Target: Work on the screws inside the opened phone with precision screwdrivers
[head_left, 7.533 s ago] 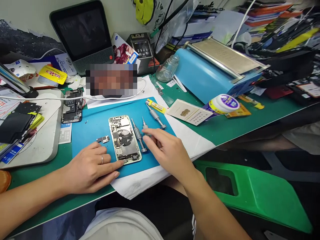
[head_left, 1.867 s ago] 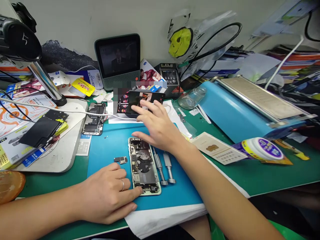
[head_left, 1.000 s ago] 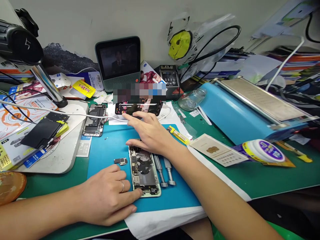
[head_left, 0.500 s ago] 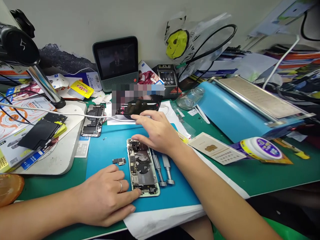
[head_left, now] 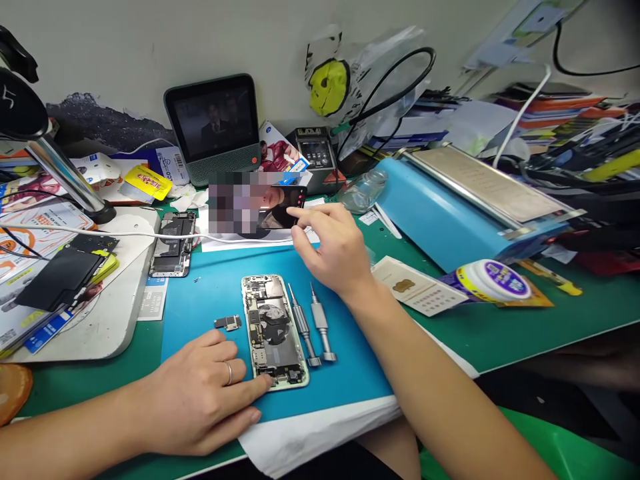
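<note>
An opened phone (head_left: pixel 273 331) with its insides showing lies on a blue mat (head_left: pixel 210 293). My left hand (head_left: pixel 200 393) rests flat beside it, fingers spread, fingertips touching the phone's lower left corner. My right hand (head_left: pixel 334 250) reaches to a lit phone (head_left: pixel 280 212) lying behind the mat, its index finger stretched out onto the screen's right end and the other fingers loosely curled; it holds nothing. Two metal screwdrivers (head_left: pixel 311 325) lie right of the opened phone. A small loose part (head_left: pixel 228 323) sits left of it.
Another opened phone (head_left: pixel 173 243) lies at the mat's far left corner. A small screen device (head_left: pixel 213 127) stands by the wall. A blue machine (head_left: pixel 450 200), a glass jar (head_left: pixel 363 190), a white tub (head_left: pixel 493 280) and a card (head_left: pixel 417 290) are to the right. A lamp base (head_left: pixel 75 193) is at the left.
My right hand has shifted right along the lit phone and narrowed to a pointing index finger. The view has swung a little to the right. My left hand has stayed put.
</note>
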The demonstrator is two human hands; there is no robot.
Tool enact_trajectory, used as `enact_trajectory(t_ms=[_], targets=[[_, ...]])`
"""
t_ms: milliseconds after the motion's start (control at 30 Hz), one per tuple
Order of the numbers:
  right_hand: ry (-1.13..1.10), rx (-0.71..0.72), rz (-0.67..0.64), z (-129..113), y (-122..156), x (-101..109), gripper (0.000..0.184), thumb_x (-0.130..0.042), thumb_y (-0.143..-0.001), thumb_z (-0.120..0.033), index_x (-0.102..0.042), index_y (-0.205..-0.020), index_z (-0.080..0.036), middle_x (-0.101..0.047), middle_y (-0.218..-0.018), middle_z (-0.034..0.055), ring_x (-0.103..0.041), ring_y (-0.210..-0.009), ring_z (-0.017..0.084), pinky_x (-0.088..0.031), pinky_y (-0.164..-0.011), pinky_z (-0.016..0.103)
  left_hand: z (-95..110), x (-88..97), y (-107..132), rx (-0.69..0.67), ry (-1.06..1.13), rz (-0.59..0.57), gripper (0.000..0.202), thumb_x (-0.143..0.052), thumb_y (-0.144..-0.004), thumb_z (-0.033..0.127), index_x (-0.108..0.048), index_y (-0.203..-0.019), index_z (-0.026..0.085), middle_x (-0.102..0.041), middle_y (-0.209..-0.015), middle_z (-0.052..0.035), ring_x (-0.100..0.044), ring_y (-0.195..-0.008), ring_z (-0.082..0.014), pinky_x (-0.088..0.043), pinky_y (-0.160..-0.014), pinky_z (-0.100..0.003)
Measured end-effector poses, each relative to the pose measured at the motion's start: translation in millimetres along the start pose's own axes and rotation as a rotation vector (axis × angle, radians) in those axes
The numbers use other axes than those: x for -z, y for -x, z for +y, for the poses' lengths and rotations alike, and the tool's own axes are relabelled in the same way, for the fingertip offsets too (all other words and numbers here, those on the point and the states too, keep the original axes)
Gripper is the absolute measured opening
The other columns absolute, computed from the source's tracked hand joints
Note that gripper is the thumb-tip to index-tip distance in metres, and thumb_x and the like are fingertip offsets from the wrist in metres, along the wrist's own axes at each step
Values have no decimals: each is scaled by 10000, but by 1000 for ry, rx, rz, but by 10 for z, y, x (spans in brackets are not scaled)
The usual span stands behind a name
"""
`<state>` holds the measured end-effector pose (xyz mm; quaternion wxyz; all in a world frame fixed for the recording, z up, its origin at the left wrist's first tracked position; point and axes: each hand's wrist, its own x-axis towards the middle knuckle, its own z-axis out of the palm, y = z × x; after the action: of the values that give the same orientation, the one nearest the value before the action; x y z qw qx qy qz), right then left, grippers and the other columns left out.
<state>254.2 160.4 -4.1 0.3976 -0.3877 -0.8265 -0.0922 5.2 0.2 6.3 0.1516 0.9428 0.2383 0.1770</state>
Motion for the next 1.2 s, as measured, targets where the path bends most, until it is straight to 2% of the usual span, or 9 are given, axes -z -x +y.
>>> enact_trajectory(t_ms=[267, 733, 967, 1200], targets=[[-6, 5, 82, 8, -6, -24, 93, -563, -971, -187, -647, -1010, -188, -745, -1299, 134, -649, -1081, 300, -551, -938, 468, 4, 15, -8, 13, 16, -15, 267, -512, -1052, 238, -635, -1264, 133, -583, -749, -32, -485, -701, -210, -317, -692, -365], [-4, -23, 52, 24, 9, -19, 141, -575, -953, -192, -623, -1086, -194, -712, -1347, 136, -617, -1170, 312, -522, -1028, 494, -5, 0, -6, 8, 5, -6, 289, -516, -1051, 243, -628, -1290, 125, -585, -752, -34, -479, -702, -215, -314, -693, -368], [-15, -25, 32, 19, 13, -27, 230, -564, -946, -172, -623, -1167, -203, -704, -1350, 117, -615, -1215, 314, -523, -1058, 511, 3, -13, 12, 8, 20, -16, 302, -489, -1073, 266, -626, -1300, 121, -595, -765, -33, -483, -712, -214, -309, -696, -377], [5, 15, 34, 45, 31, -48, 493, -552, -966, -217, -488, -1453, -176, -681, -1334, 148, -604, -1235, 320, -520, -1076, 519, -7, 4, -6, 4, 15, -6, 309, -452, -1089, 273, -633, -1284, 116, -602, -770, -31, -485, -710, -212, -307, -688, -381]])
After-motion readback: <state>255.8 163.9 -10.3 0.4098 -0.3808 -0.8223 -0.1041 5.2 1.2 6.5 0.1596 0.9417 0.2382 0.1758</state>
